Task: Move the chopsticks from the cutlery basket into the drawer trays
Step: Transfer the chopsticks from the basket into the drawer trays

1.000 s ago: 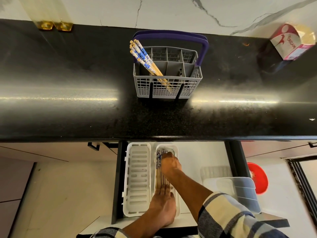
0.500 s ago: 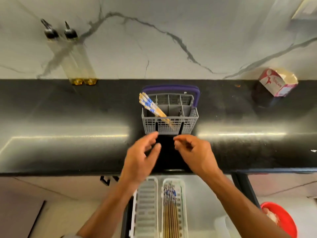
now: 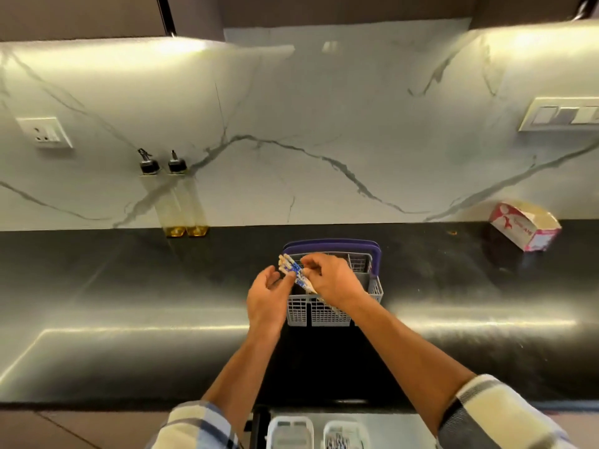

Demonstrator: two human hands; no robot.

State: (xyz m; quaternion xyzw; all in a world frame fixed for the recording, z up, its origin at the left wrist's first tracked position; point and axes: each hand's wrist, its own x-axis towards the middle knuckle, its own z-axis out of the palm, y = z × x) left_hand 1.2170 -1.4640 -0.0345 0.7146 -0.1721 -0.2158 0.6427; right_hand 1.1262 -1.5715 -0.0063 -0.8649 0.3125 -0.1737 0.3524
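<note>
A grey cutlery basket with a purple handle stands on the black counter. A bunch of chopsticks with blue-and-white tops leans out of its left compartment. My right hand reaches over the basket, its fingertips pinched on the chopsticks near their tops. My left hand is at the basket's left side, fingers spread, with its fingertips at the chopsticks. At the bottom edge, the open drawer shows a white tray on the left and another tray on the right holding several chopsticks.
Two oil bottles stand against the marble backsplash at the back left. A pink and tan box lies on the counter at the back right. Wall sockets sit on the far left and far right.
Both hands left the drawer tray, rose over the counter and reached the basket. My right hand took hold of the chopsticks. The view tilted up, leaving only the drawer's near ends in sight.
</note>
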